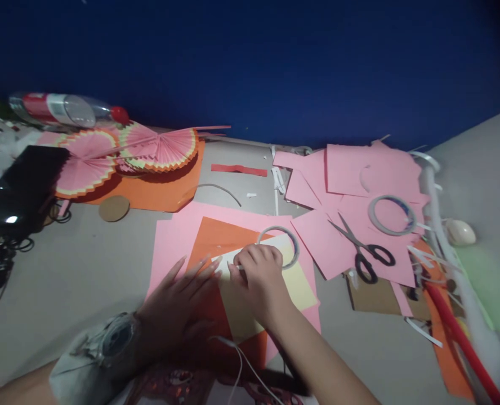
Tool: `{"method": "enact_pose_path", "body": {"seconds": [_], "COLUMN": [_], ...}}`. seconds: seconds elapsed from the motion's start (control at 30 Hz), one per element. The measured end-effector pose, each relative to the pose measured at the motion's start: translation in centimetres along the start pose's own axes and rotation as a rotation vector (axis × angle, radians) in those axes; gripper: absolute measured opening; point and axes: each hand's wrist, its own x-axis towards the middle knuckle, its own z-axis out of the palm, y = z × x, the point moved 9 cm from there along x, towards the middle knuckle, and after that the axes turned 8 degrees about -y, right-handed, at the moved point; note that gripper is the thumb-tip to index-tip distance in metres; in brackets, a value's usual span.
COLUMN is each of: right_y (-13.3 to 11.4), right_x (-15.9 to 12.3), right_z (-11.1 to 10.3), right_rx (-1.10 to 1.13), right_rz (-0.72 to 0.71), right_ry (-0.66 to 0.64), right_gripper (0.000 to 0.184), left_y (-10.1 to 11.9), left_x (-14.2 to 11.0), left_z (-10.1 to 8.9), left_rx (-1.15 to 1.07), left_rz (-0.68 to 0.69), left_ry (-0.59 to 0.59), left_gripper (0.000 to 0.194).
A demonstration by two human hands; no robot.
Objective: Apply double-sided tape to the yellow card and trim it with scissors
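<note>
My left hand [178, 298] lies flat with fingers stretched out, pressing on an orange sheet [216, 236] that rests on pink paper [169, 242]. My right hand [260, 275] is curled, fingers pinched at the edge of a pale yellow sheet [296, 284] on top of the orange one. A roll of tape [290, 242] lies just beyond its knuckles; whether the fingers grip the tape's end or only the paper edge I cannot make out. A watch [115, 337] sits on my left wrist.
Black-handled scissors [362, 250] and a second tape roll [391, 215] lie on scattered pink sheets [351, 169] to the right. Folded pink paper fans [127, 152] and a bottle [64, 109] sit at the back left, dark gear [17, 191] at far left. A red strip [238, 169] lies behind.
</note>
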Motion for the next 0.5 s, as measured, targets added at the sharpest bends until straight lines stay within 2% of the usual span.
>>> {"method": "enact_pose_path", "body": {"seconds": [0.1, 0.27, 0.37, 0.5], "right_y": [-0.3, -1.0, -1.0, 1.0], "right_x": [0.1, 0.1, -0.4, -1.8], "right_z": [-0.1, -0.8, -1.6, -2.8], "right_rx": [-0.030, -0.092, -0.119, -0.125], "right_rz": [-0.016, -0.038, -0.019, 0.101], "right_ry": [0.030, 0.052, 0.060, 0.055], "right_gripper": [0.014, 0.012, 0.011, 0.041], "left_y": [0.2, 0.7, 0.8, 0.9], "left_x": [0.3, 1.3, 1.6, 1.5], "left_z": [-0.2, -0.9, -1.0, -1.0], "left_rx": [0.034, 0.010, -0.007, 0.000], "left_rz": [0.004, -0.004, -0.019, -0.014], "left_ry": [-0.028, -0.027, -0.010, 0.017], "left_gripper": [0.065, 0.080, 0.077, 0.075]}}
